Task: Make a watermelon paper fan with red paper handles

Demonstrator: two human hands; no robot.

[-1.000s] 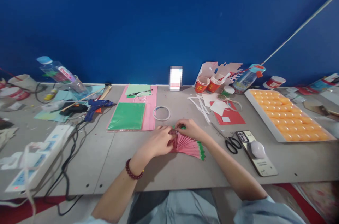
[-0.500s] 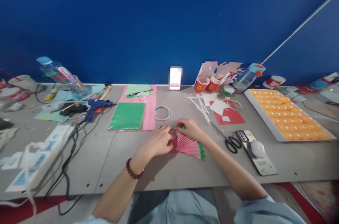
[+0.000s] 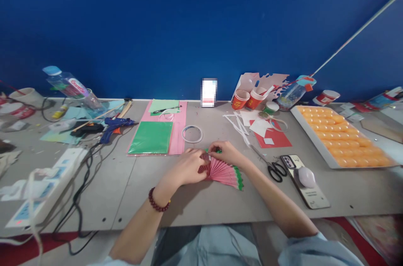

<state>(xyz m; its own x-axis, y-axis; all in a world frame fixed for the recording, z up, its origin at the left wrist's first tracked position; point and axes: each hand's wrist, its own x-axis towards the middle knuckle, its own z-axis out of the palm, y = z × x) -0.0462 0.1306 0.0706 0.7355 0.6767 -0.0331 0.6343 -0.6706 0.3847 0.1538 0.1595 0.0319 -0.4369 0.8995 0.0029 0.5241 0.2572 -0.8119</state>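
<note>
A pleated pink paper fan (image 3: 224, 172) with a green scalloped edge lies on the grey table (image 3: 201, 199) right in front of me. My left hand (image 3: 185, 168), a dark bead bracelet on its wrist, pinches the fan's narrow folded end with closed fingers. My right hand (image 3: 226, 152) grips the same end from the far side, fingers curled over it. The two hands almost touch above the folds. A small bit of green paper peeks out between the fingertips.
Green and pink paper sheets (image 3: 151, 137) and a tape ring (image 3: 192, 134) lie behind the hands. Scissors (image 3: 273, 168) and a phone (image 3: 304, 181) sit to the right, beside a tray of orange balls (image 3: 343, 141). Glue gun (image 3: 115, 125), power strip (image 3: 47, 188) and cables fill the left. Red cups (image 3: 248, 99) stand at the back.
Almost nothing has moved. Both hands stay pinched on the fan's folded end, with the left fingers shifting slightly on the pleats.
</note>
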